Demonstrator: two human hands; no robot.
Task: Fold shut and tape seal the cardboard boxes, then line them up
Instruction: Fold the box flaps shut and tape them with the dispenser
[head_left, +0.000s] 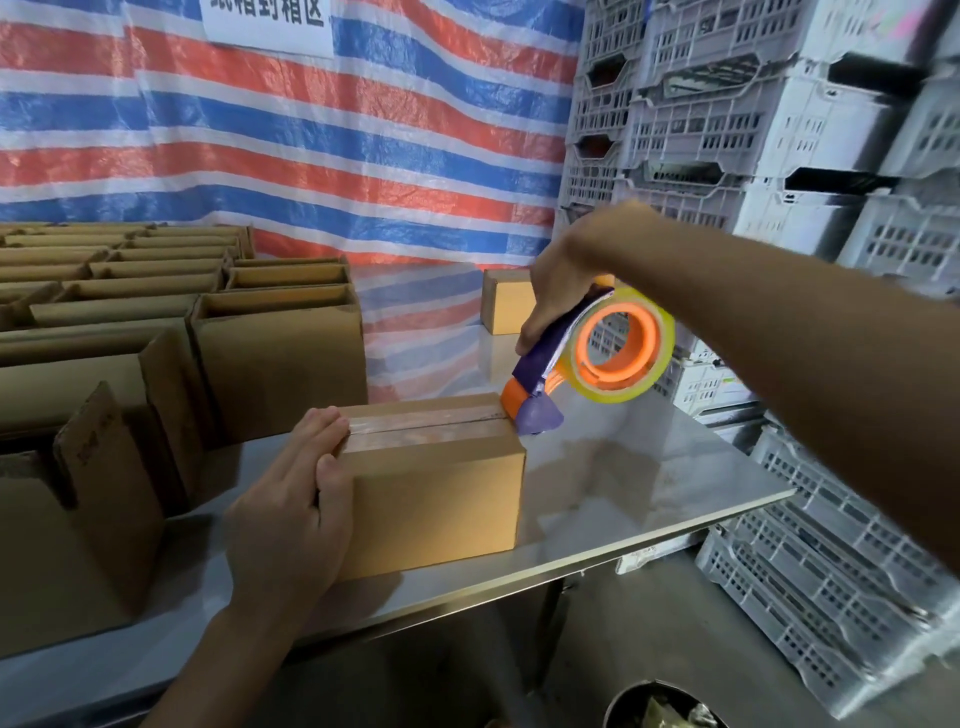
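A closed cardboard box (436, 499) stands on the steel table (649, 478), with a strip of clear tape along its top seam. My left hand (296, 504) grips the box's left end, fingers curled over the top edge. My right hand (561, 291) holds an orange tape dispenser (587, 358) with a clear roll. The dispenser's purple-wrapped blade end touches the box's far right top corner.
Several open cardboard boxes (171, 322) fill the table's left side. One small closed box (506, 301) sits at the back by the striped tarp. Grey plastic crates (779, 130) are stacked on the right and below the table's edge. A bin (660, 706) is on the floor.
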